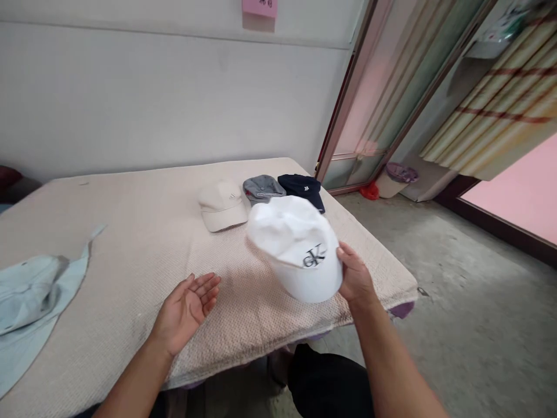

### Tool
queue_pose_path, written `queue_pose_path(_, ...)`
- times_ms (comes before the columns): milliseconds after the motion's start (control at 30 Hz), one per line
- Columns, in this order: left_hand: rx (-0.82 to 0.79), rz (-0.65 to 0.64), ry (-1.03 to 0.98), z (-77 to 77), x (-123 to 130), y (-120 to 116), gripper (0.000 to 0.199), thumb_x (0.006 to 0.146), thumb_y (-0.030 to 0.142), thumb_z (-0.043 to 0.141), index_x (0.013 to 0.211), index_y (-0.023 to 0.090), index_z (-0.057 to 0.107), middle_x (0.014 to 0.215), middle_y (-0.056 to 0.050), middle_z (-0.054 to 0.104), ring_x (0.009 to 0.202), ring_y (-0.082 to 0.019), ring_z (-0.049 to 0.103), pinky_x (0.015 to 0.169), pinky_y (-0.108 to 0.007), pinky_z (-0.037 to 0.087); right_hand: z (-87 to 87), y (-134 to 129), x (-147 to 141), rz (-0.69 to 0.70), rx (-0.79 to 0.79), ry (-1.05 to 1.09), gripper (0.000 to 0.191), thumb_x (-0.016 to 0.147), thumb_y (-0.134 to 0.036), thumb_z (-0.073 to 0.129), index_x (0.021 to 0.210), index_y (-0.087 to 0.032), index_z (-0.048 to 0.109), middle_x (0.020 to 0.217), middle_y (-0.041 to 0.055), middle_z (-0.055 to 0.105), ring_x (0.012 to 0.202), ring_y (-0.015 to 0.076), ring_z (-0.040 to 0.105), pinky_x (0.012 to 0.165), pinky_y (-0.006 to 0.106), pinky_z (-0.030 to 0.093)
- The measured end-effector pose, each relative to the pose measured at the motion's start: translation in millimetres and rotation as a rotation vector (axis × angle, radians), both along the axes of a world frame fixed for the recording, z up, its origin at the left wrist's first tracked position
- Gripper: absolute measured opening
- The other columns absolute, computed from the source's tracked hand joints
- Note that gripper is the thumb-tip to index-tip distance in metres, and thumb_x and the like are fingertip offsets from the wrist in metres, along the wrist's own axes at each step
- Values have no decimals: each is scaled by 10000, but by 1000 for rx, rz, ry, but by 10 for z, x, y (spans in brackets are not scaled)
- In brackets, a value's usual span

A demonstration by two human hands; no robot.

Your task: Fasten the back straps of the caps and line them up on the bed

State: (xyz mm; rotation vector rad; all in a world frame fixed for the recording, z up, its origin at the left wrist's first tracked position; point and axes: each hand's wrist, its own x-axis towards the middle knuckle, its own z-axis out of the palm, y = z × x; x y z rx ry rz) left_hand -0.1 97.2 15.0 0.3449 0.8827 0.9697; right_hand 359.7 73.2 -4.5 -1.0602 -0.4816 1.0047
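Observation:
A white baseball cap (pixel 285 226) with a dark letter logo on its front is held above the bed-like surface by my right hand (pixel 354 273). The thumb and fingers grip the right edge of its brim. My left hand (pixel 191 307) hovers to the left of the cap, palm up, fingers stretched out and holding nothing. Behind the white cap lie a cream cap (pixel 221 203), a grey cap (pixel 263 187) and a navy cap (pixel 302 187), side by side. The white cap overlaps part of the grey and navy ones. A pale blue hat (pixel 35 290) lies at the far left, cut off by the frame.
The caps rest on a beige textured cover (pixel 130 220) whose front edge is close to my legs. A white wall (pixel 174 98) stands behind it. To the right are a concrete floor (pixel 461 296), a lined waste bin (pixel 394 180) and a hanging curtain (pixel 496 110).

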Motion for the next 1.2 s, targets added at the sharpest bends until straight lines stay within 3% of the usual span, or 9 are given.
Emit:
queue_pose_path(167, -47, 59, 66, -24, 12, 13, 185, 860, 104, 505, 937, 68, 669, 863, -118, 700, 626, -125, 648, 523, -200, 550, -194, -220, 588, -233, -45, -99, 408, 651, -339, 663, 1028, -182, 660, 911, 55, 720, 779, 231, 664, 694, 361, 521)
queue_pose_path(267, -67, 64, 73, -52, 40, 17, 173, 847, 84, 508, 915, 83, 667, 833, -105, 698, 600, -119, 638, 496, -192, 537, -291, -331, 771, -435, -190, -164, 379, 595, -293, 685, 949, -159, 692, 872, 45, 711, 749, 206, 643, 664, 326, 515)
queue_pose_path(400, -86, 77, 82, -67, 52, 1, 168, 838, 62, 505, 893, 94, 660, 792, -86, 684, 572, -107, 620, 465, -180, 515, -310, -370, 841, -740, -283, -331, 227, 584, -194, 629, 795, -149, 700, 736, 16, 657, 688, 167, 594, 713, 332, 503)
queue_pose_path(533, -80, 116, 71, -60, 19, -10, 146, 830, 54, 512, 870, 88, 648, 759, -64, 657, 540, -89, 589, 437, -169, 490, -151, -353, 644, -931, -124, -569, 190, 656, -170, 554, 796, -177, 683, 730, -1, 618, 706, 160, 574, 788, 355, 476)
queue_pose_path(633, -89, 195, 51, -43, -31, -10, 140, 826, 39, 501, 817, 89, 632, 717, -45, 631, 516, -74, 568, 435, -158, 481, 11, -294, 242, -783, -11, -699, 140, 712, -188, 553, 794, -182, 666, 749, 5, 616, 721, 164, 577, 755, 340, 471)
queue_pose_path(867, -104, 409, -31, 11, -283, -41, 162, 831, 22, 466, 762, 97, 592, 638, -11, 577, 455, -54, 510, 396, -144, 432, 290, -47, -1001, -85, 85, -689, 89, 809, -203, 550, 813, -189, 638, 642, -6, 572, 597, 142, 529, 613, 293, 428)
queue_pose_path(1200, -103, 771, -16, -41, -977, -141, 196, 834, 18, 415, 711, 107, 539, 594, -10, 564, 418, -51, 489, 365, -143, 382, 424, -22, -2245, 443, 196, -629, 146, 843, -140, 465, 845, -205, 596, 642, -25, 543, 585, 119, 525, 563, 252, 426)
